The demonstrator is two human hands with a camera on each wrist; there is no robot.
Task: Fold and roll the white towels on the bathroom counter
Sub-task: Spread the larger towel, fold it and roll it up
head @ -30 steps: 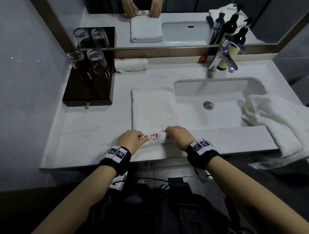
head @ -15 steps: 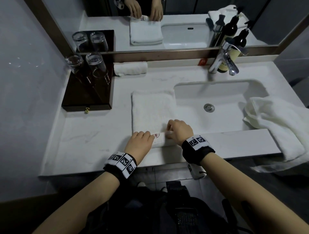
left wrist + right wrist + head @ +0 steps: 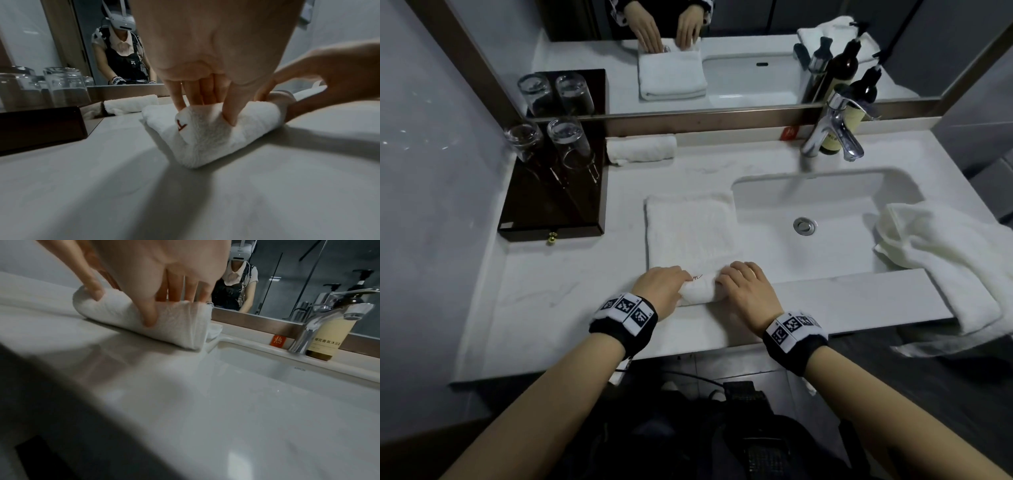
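A folded white towel (image 3: 688, 229) lies flat on the counter (image 3: 544, 294) left of the sink, its near end rolled into a tube (image 3: 700, 291) with a red mark on it. My left hand (image 3: 666, 286) grips the roll's left end (image 3: 205, 133), thumb pressed into the front and fingers over the top. My right hand (image 3: 744, 284) grips the right end (image 3: 164, 324) the same way. A finished rolled towel (image 3: 641, 149) lies against the mirror ledge. A loose white towel (image 3: 955, 260) hangs over the counter's right edge.
A dark wooden tray (image 3: 551, 202) with two upturned glasses (image 3: 566, 144) stands at the back left. The sink basin (image 3: 811, 219), chrome faucet (image 3: 832, 132) and a soap bottle (image 3: 327, 335) lie to the right. The mirror (image 3: 722, 51) runs along the back.
Both hands have rolled the towel's near end further away from me; the roll is thicker and the red mark has turned toward the top.
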